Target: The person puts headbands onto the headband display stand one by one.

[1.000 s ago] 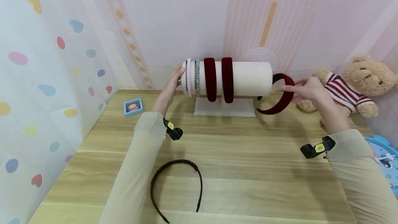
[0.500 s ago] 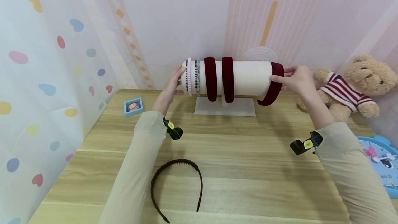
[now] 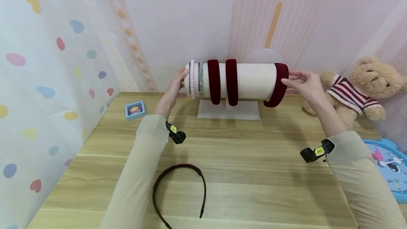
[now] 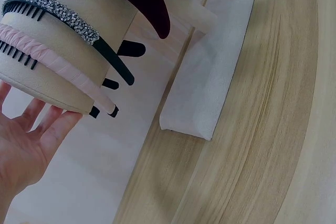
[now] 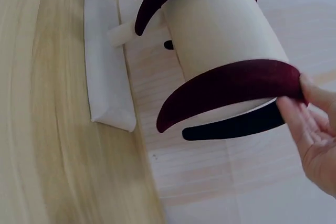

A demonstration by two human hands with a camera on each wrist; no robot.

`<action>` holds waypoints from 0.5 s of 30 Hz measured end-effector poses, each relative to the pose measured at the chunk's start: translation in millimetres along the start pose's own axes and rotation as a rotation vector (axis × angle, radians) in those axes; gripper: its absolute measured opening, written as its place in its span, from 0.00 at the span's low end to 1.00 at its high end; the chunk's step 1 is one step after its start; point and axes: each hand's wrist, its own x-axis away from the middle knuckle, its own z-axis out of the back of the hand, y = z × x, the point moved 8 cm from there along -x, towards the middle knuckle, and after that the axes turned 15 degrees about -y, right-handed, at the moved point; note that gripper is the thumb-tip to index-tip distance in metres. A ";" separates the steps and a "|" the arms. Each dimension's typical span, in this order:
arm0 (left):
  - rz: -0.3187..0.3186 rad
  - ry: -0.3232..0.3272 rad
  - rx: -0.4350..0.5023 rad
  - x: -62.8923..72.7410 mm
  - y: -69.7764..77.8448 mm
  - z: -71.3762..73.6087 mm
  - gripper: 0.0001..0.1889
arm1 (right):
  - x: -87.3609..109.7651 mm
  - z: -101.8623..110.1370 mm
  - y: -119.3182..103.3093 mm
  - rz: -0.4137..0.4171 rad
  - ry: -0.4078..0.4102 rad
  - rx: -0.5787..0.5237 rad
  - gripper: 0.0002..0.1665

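A cream cylindrical headband stand [image 3: 255,80] on a white base lies horizontally near the wall. At its right end, my right hand [image 3: 306,84] pinches a burgundy velvet headband [image 5: 236,85] between thumb and fingers; the band partly surrounds that end. My left hand [image 4: 29,142] touches the stand's left end, fingers mostly straight against its rim. Around the roll sit a pink wrapped headband [image 4: 55,64], a silver glittery headband [image 4: 58,14] and two more burgundy headbands, the inner one [image 3: 231,82] nearer the middle. A dark brown toothed headband [image 3: 179,167] lies on the table in front.
A small blue-framed square [image 3: 135,110] lies on the table at the left. To the right sit a teddy bear [image 3: 353,91] in a striped sweater and a blue clock [image 3: 386,165]. A patterned curtain [image 3: 63,80] hangs along the left.
My right hand has moved the burgundy headband leftward, from beside the stand onto its right end. My left hand stays at the left end.
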 end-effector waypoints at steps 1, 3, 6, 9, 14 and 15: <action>-0.001 0.001 -0.002 -0.3 -0.2 0.2 0.32 | -0.3 -0.7 -0.1 0.031 -0.002 -0.055 0.33; 0.000 0.000 0.000 -0.9 -0.2 0.3 0.32 | -1.9 -2.5 -0.9 0.084 -0.010 -0.139 0.32; 0.000 0.000 0.006 -0.6 0.2 0.6 0.32 | -5.6 -5.9 -2.7 0.125 -0.025 -0.182 0.32; 0.005 -0.008 0.012 1.9 1.8 -0.1 0.31 | -9.9 -8.4 -3.2 0.095 -0.039 -0.052 0.35; 0.003 -0.027 0.010 11.6 12.3 -8.2 0.31 | -18.5 -14.6 0.3 -0.003 -0.173 0.235 0.41; 0.001 -0.030 0.007 13.6 14.4 -9.8 0.32 | -20.4 -16.7 1.2 -0.009 -0.209 0.246 0.41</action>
